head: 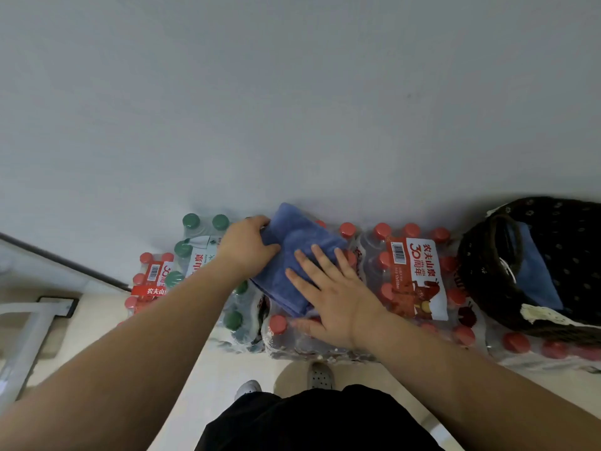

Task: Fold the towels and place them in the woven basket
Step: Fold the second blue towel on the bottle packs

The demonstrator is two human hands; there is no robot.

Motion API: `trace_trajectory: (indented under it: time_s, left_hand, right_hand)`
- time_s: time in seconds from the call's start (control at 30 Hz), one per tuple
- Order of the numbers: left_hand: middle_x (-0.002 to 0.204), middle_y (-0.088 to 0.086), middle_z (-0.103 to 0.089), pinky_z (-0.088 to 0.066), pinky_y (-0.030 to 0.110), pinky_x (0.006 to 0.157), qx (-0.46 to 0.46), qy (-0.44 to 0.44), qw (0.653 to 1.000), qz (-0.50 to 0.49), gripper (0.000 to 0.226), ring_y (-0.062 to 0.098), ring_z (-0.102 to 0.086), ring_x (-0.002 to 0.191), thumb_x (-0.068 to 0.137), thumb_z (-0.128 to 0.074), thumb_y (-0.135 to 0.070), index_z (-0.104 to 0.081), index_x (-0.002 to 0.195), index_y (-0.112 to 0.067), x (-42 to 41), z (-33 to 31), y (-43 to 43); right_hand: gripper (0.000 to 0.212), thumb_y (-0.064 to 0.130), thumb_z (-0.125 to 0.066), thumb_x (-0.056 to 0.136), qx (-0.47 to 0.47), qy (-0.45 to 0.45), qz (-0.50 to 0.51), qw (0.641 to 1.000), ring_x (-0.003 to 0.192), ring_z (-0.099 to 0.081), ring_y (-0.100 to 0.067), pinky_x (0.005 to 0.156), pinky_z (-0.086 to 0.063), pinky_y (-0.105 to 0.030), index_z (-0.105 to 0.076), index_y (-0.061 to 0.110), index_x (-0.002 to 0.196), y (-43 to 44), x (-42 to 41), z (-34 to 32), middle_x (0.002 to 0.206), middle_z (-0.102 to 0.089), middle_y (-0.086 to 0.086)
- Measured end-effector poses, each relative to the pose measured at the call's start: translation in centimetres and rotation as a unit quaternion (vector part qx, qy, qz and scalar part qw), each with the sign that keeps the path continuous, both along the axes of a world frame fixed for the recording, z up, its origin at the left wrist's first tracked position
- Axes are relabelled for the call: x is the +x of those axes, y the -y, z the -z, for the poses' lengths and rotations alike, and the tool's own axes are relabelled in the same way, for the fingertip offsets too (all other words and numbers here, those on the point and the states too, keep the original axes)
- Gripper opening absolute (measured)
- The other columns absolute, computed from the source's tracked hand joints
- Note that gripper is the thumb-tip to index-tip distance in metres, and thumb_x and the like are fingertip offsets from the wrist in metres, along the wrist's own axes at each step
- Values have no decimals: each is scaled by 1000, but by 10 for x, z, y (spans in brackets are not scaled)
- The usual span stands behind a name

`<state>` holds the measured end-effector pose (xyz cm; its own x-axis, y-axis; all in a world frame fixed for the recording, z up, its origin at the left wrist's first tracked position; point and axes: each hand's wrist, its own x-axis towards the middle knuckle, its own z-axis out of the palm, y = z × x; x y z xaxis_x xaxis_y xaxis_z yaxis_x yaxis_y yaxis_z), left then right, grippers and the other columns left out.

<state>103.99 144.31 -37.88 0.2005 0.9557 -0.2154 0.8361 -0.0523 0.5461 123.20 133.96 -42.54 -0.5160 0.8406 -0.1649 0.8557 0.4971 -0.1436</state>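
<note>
A folded blue towel [294, 236] lies tilted on top of shrink-wrapped packs of red-capped water bottles [383, 281] that stand against a pale wall [292, 92]. The left hand [247, 245] grasps the towel's left edge, thumb on top and fingers curled over the far side; its fingertips are hidden by the cloth. The right hand [328, 288] lies flat and released on the towel's near half, fingers straight and spread, covering the near right corner. The number of layers in the fold is hard to make out, though stacked edges show at the near corner.

Right of the towel, a red-and-white label [419, 278] carries a barcode and a large 30. A green-capped pack [201, 242] stands to the left, partly hidden under the left forearm. At the far right a dark woven basket [569, 229] rests on more red-capped bottles and is cut off by the frame edge. Inside it lies a second blue towel [533, 271], its lower end hidden behind the rim, where a white lace trim [546, 315] shows. Below, 2 pale perforated shoes [320, 375] are partly covered by black clothing [325, 418]. A white frame [32, 320] at the left is blurred and cut off.
</note>
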Motion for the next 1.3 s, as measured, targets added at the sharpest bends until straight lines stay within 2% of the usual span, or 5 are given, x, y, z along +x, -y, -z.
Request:
trace_trajectory:
  time_s: [0.4,0.67,0.93,1.07,1.3]
  left_hand:
    - [108,8,-55,-42,37,64,154,-212,960,101,30,31,-58,96,93,-52,-26,-52,122,-17,22,-4,27]
    - [125,8,-52,-50,35,84,108,38,976,183,44,28,-59,100,90,-41,-29,-67,123,-15,30,-1,50]
    - [113,6,-64,-50,42,77,225,-101,948,200,33,34,-60,96,83,-54,-32,-70,109,-21,46,18,59]
    - [162,3,-28,-20,52,120,146,-91,961,215,61,25,-25,149,93,-31,-36,-35,151,-17,53,33,74]
    - [163,-2,19,3,52,123,96,-195,954,207,70,21,13,152,97,-7,-52,8,158,-20,59,43,77]
  right_hand:
    - [81,72,-25,91,-4,-22,23,999,153,1,-32,123,2,-50,-22,26,158,5,7,-5,166,-11,-9]
    - [83,69,-43,92,-68,-146,12,987,152,16,-17,123,6,-34,-13,29,158,10,14,-2,167,4,2]
    - [24,34,-65,87,60,-276,55,958,92,-61,-20,84,-54,-40,-75,13,93,9,48,-7,99,-68,-2]
    - [25,30,-60,89,136,-251,127,950,101,-58,-24,92,-50,-43,-69,12,104,10,52,-17,108,-64,-6]
    - [85,71,-11,95,-40,-54,129,989,149,24,-15,124,7,-45,9,18,158,3,42,-16,165,18,1]
